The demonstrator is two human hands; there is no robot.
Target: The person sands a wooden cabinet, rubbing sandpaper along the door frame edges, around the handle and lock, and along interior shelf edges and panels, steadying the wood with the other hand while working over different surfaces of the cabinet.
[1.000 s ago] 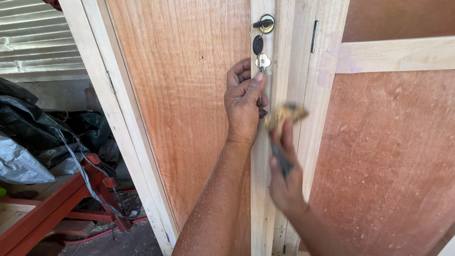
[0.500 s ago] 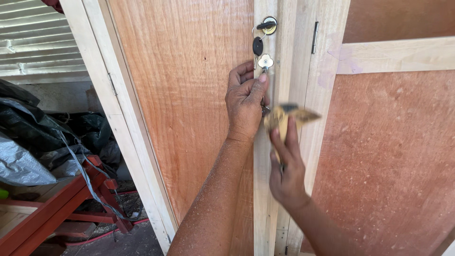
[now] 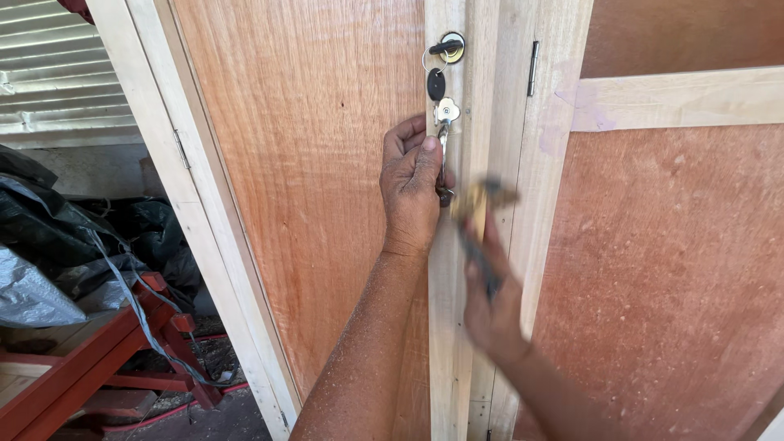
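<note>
My left hand [image 3: 412,192] is closed around a thin metal tool [image 3: 443,155], holding it upright against the pale wooden edge of the door [image 3: 445,327], just under the lock. Its lower tip is hidden by my fingers. My right hand [image 3: 492,314] grips the dark handle of a hammer [image 3: 482,204]. The yellowish head is motion-blurred and sits right beside my left thumb. Above, a round lock cylinder [image 3: 449,47] has a key in it. A black key fob [image 3: 436,83] and a silver key [image 3: 446,109] hang from it.
The reddish plywood door panel [image 3: 310,163] fills the middle, and a second panel with pale framing [image 3: 678,269] stands on the right. At the left, past the door frame [image 3: 196,212], are a red metal stand [image 3: 122,335], dark plastic sheeting [image 3: 49,237] and a corrugated shutter [image 3: 49,90].
The hammer head has swung a little left, toward the tool, and my right hand has dropped slightly. My left hand stays in place on the tool.
</note>
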